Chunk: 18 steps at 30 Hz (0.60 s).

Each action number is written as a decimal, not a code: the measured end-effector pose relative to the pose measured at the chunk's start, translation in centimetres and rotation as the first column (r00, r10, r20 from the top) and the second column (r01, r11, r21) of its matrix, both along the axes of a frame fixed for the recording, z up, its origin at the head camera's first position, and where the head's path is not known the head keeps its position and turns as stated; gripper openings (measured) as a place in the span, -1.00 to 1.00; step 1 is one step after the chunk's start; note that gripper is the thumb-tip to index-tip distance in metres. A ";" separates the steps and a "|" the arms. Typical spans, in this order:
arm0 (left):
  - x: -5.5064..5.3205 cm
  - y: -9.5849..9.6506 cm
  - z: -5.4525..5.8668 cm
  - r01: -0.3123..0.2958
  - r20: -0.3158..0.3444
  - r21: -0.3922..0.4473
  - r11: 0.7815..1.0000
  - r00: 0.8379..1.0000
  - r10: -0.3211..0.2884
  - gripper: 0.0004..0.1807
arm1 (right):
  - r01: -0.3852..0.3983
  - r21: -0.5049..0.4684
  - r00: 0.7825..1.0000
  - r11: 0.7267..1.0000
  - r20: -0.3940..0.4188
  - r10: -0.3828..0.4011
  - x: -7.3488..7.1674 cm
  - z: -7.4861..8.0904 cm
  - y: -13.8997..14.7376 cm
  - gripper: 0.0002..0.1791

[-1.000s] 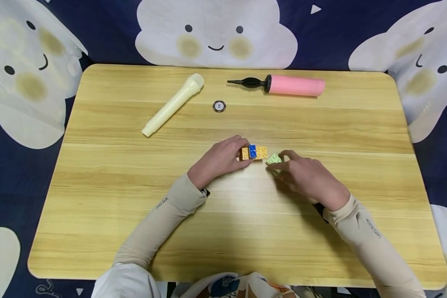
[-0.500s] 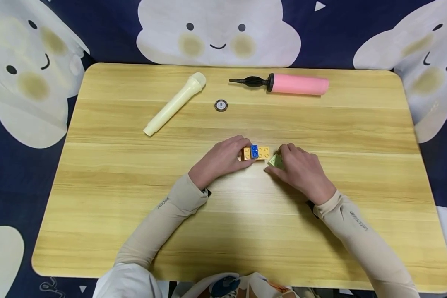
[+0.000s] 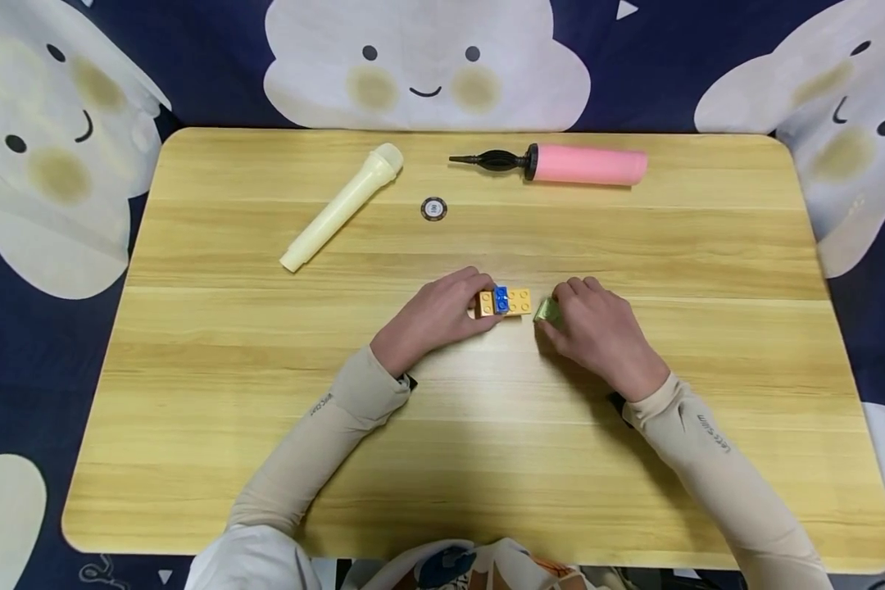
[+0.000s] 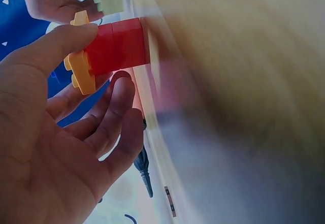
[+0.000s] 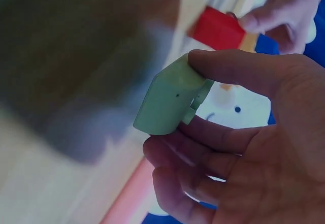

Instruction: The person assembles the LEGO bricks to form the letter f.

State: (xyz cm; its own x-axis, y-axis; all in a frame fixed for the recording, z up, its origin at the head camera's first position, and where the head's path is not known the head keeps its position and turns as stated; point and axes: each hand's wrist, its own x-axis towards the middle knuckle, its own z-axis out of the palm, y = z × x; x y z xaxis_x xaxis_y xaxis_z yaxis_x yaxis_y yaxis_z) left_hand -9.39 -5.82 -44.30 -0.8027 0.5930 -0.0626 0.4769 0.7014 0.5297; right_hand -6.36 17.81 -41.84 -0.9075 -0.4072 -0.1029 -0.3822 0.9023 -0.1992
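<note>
My left hand (image 3: 442, 310) holds a small stack of toy building bricks between thumb and fingers. At the top of it sits a blue brick (image 3: 501, 300), across an orange-yellow brick (image 3: 519, 301) with studs. Beneath these, the left wrist view shows red bricks (image 4: 119, 43), their base at or close to the tabletop. Just right of the stack, my right hand (image 3: 603, 334) pinches a light green brick (image 5: 170, 94) between thumb and fingers. That brick is tilted, its studs toward the palm in the right wrist view. A narrow gap separates it from the stack.
Behind the hands, a cream toy microphone (image 3: 342, 206) lies slantwise on the wooden table (image 3: 265, 459). A round dark-rimmed chip (image 3: 433, 209) lies near a pink hand pump (image 3: 588, 165) with a black nozzle. Cloud-printed dark blue cloth (image 3: 634, 74) surrounds the table.
My right hand has closed further round the green brick and turned it, so its studded top no longer faces the head camera. The left hand and its stack have stayed in place.
</note>
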 end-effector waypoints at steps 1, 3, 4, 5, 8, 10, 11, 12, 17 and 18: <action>0.0 0.0 0.0 0.001 -0.001 0.000 1.000 1.000 -0.001 -0.55 | -0.003 -0.002 1.000 1.000 -0.002 0.003 -0.1 0.3 0.1 -0.61; 0.0 0.0 0.0 0.002 -0.004 0.000 1.000 1.000 -0.002 -0.55 | -0.012 -0.009 1.000 1.000 -0.009 0.012 -0.2 0.9 0.4 -0.63; 0.0 0.0 0.0 -0.001 -0.005 0.000 1.000 1.000 0.001 -0.55 | -0.022 -0.015 1.000 1.000 -0.016 0.022 -0.3 1.2 0.5 -0.64; 0.1 0.0 -0.1 -0.002 -0.003 0.001 1.000 1.000 0.002 -0.55 | -0.035 -0.022 0.999 0.999 -0.023 0.034 -0.4 1.5 0.5 -0.65; 0.1 0.0 -0.1 -0.005 0.002 0.008 1.000 1.000 0.005 -0.56 | -0.076 -0.054 0.996 0.996 -0.057 0.073 -0.6 2.1 0.6 -0.66; 0.1 0.0 -0.1 -0.007 0.004 0.010 1.000 1.000 0.007 -0.56 | -0.100 -0.077 0.992 0.992 -0.083 0.094 -0.7 2.3 0.6 -0.65; 0.1 0.0 -0.1 -0.008 0.005 0.010 1.000 1.000 0.008 -0.56 | -0.114 -0.087 0.990 0.990 -0.097 0.106 -0.7 2.4 0.6 -0.64; 0.1 0.0 0.0 -0.008 0.004 0.010 1.000 1.000 0.008 -0.55 | -0.127 -0.096 0.987 0.987 -0.109 0.117 -0.7 2.5 0.5 -0.64; 0.1 0.0 0.0 -0.002 0.004 0.006 1.000 1.000 0.002 -0.55 | -0.186 -0.127 0.973 0.974 -0.159 0.165 -0.6 2.8 0.1 -0.61; 0.1 0.0 0.0 0.000 0.005 0.006 1.000 1.000 -0.001 -0.55 | -0.195 -0.131 0.970 0.972 -0.170 0.172 -0.6 2.9 0.0 -0.61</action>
